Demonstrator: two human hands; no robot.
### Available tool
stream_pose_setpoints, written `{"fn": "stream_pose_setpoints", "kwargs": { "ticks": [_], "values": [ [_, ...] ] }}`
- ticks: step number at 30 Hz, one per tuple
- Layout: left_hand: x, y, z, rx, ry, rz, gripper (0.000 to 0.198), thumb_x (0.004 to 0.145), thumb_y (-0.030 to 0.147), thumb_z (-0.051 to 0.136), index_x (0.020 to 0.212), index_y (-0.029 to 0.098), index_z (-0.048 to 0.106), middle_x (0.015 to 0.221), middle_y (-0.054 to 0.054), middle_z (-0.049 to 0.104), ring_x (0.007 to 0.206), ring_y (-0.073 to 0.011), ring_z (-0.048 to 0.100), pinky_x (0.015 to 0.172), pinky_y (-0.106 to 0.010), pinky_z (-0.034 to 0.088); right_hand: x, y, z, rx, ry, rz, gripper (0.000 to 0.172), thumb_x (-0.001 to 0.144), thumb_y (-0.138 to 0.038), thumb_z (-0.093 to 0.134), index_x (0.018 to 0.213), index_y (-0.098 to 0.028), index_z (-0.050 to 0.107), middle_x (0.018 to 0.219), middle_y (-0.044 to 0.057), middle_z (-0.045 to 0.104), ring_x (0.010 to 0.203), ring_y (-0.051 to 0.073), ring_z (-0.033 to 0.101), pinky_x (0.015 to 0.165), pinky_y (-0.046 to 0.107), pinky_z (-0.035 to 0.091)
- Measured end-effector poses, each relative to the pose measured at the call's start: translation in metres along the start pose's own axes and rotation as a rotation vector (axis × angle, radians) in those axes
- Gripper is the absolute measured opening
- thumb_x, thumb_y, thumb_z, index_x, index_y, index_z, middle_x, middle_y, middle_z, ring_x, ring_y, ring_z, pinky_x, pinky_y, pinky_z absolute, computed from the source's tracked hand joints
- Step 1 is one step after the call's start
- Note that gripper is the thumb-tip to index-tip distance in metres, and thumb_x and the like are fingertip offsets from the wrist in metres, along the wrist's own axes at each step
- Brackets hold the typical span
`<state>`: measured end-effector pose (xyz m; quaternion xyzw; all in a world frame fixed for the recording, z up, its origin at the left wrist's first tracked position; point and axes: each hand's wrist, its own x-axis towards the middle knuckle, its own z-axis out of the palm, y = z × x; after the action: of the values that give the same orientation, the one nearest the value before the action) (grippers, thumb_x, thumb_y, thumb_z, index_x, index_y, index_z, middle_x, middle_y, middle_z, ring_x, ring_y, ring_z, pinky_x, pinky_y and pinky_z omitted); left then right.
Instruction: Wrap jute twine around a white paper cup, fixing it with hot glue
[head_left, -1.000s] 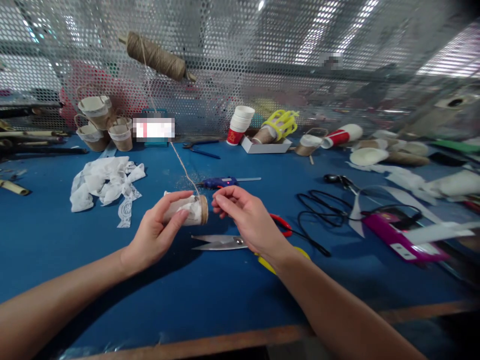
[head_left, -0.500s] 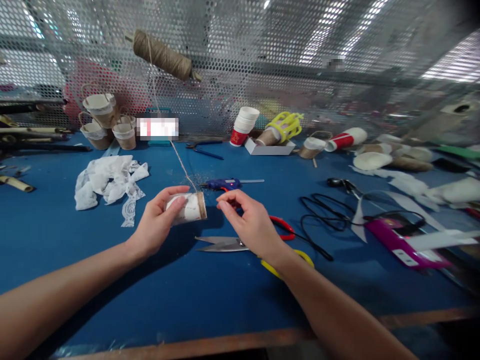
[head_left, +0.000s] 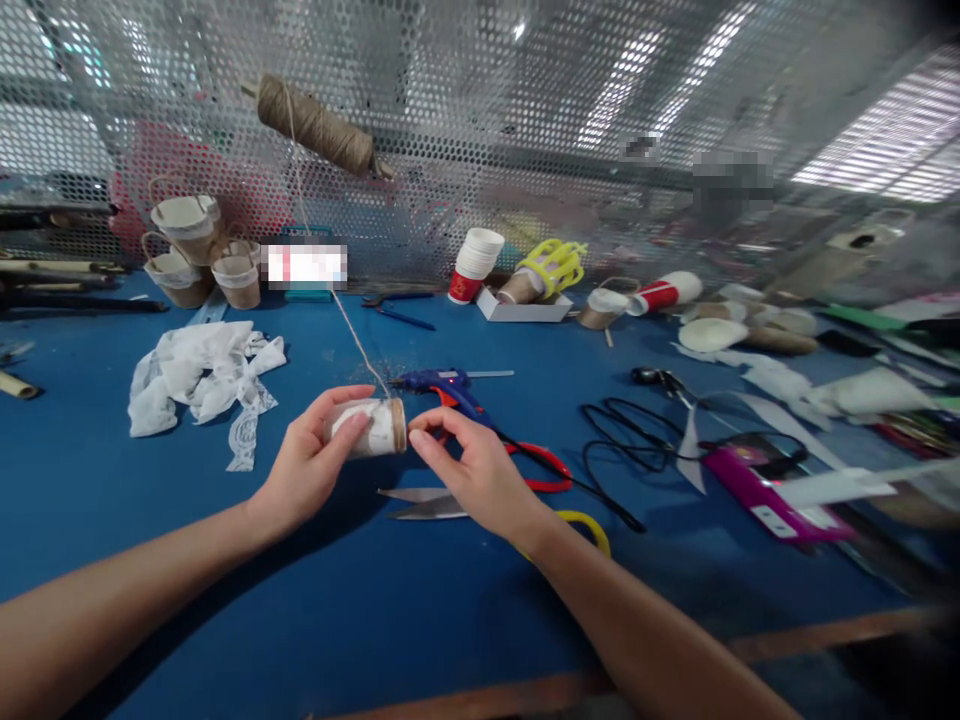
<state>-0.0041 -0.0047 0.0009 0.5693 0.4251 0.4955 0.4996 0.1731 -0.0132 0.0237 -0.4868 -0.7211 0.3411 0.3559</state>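
A small paper cup (head_left: 380, 432) lies on its side in my left hand (head_left: 311, 455), whose fingers wrap its closed-looking white body. Brown twine is wound around the cup's right end. From there a strand of twine (head_left: 349, 325) runs up to a spool (head_left: 315, 124). My right hand (head_left: 469, 460) is just right of the wound end, thumb and fingertips pinched together. Whether anything is between them is too small to tell. Under the right hand lie large scissors (head_left: 429, 506) with red and yellow handles. A blue glue gun (head_left: 439, 381) rests behind the hands.
White lace (head_left: 199, 372) lies at left, below twine-covered little baskets (head_left: 178, 278). Pliers (head_left: 401, 310), stacked paper cups (head_left: 478, 265) and a white box (head_left: 525, 307) stand along the back. Right are a black cable (head_left: 607, 440) and a magenta power strip (head_left: 765, 500).
My right hand has moved left, close to the cup's twine-wound end. My left hand still holds the cup. The whole view has shifted slightly.
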Motion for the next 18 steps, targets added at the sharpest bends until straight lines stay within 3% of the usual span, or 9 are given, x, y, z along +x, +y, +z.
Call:
{"fn": "stream_pose_setpoints", "kwargs": {
  "ticks": [3, 8, 12, 16, 18],
  "values": [
    [-0.005, -0.001, -0.002, 0.234, -0.047, 0.156, 0.028, 0.083, 0.028, 0.049, 0.108, 0.018, 0.051, 0.096, -0.004, 0.062, 0.08, -0.0137, 0.057, 0.07, -0.023, 0.044, 0.001, 0.0, 0.001, 0.139, -0.013, 0.096, 0.018, 0.081, -0.034, 0.046, 0.079, -0.018, 0.053, 0.072, 0.001, 0.053, 0.068, 0.012, 0.048, 0.066, 0.027, 0.04],
    [-0.012, -0.004, -0.006, 0.41, -0.119, 0.266, 0.029, 0.083, 0.023, 0.047, 0.112, 0.02, 0.048, 0.09, -0.004, 0.064, 0.068, -0.0128, 0.058, 0.06, -0.022, 0.045, 0.002, -0.001, 0.004, 0.361, -0.077, 0.227, 0.013, 0.076, -0.029, 0.053, 0.072, -0.018, 0.051, 0.069, -0.002, 0.05, 0.064, 0.01, 0.045, 0.063, 0.026, 0.038],
    [-0.011, -0.005, -0.007, 0.257, -0.104, 0.23, 0.039, 0.081, 0.024, 0.052, 0.118, 0.02, 0.043, 0.098, -0.005, 0.059, 0.075, -0.0134, 0.056, 0.067, -0.022, 0.045, 0.001, -0.003, 0.006, 0.395, -0.072, 0.238, 0.01, 0.075, -0.025, 0.053, 0.069, -0.017, 0.05, 0.066, -0.003, 0.048, 0.062, 0.009, 0.044, 0.062, 0.025, 0.037],
    [-0.006, -0.006, -0.006, -0.049, -0.077, 0.071, 0.047, 0.08, 0.027, 0.053, 0.123, 0.019, 0.035, 0.083, -0.003, 0.061, 0.068, -0.0116, 0.055, 0.065, -0.022, 0.045, -0.001, -0.001, 0.007, 0.357, -0.077, 0.195, 0.011, 0.074, -0.025, 0.053, 0.068, -0.017, 0.047, 0.066, -0.003, 0.048, 0.061, 0.009, 0.044, 0.061, 0.024, 0.037],
    [-0.005, -0.007, -0.006, -0.137, -0.089, 0.0, 0.043, 0.08, 0.029, 0.053, 0.12, 0.02, 0.039, 0.08, -0.001, 0.061, 0.066, -0.0108, 0.055, 0.063, -0.021, 0.045, -0.002, 0.001, 0.008, 0.311, -0.083, 0.18, 0.011, 0.074, -0.025, 0.052, 0.068, -0.018, 0.046, 0.065, -0.003, 0.047, 0.06, 0.009, 0.043, 0.059, 0.024, 0.037]
  ]
}}
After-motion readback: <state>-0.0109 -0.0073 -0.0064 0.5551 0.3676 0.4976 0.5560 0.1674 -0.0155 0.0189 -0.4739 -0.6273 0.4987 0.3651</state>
